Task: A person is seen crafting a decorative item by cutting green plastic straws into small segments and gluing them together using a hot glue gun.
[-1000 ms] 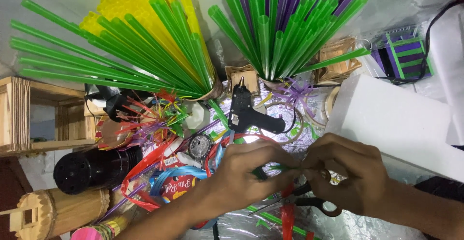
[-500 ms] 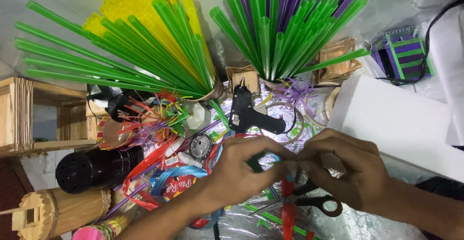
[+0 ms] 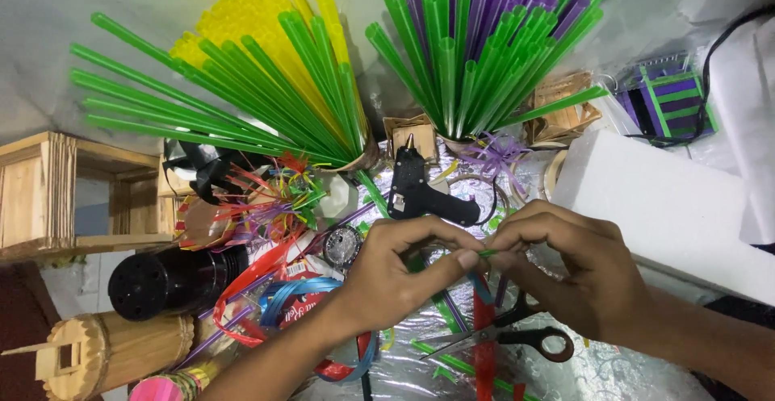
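I see a thin green straw piece [image 3: 487,252] pinched between both hands, held just above the foil-covered tabletop [image 3: 613,369], a little right of the middle of the view. My left hand [image 3: 400,272] has its grip closed narrow on the straw piece, thumb and forefinger meeting at its left end. My right hand [image 3: 569,268] closes on the other end in the same way, fingertips touching those of the left.

Directly below the hands lie scissors [image 3: 517,336] with black handles, blades pointing left, beside a red strip [image 3: 483,344] and loose green straw bits. Just above the hands a black glue gun [image 3: 420,191] lies on the tabletop, nozzle pointing away from me. To the right a white foam block [image 3: 662,207] rests near my right wrist.

Farther back stand two bundles: green and yellow straws [image 3: 266,86] fanning left, and green and purple straws [image 3: 492,38] fanning right. At the left sit a black cylinder [image 3: 169,280], a stick-built wooden frame [image 3: 48,191] and a small bamboo-coloured model [image 3: 105,352]. Red and blue ribbon [image 3: 282,296] curls beside my left forearm.
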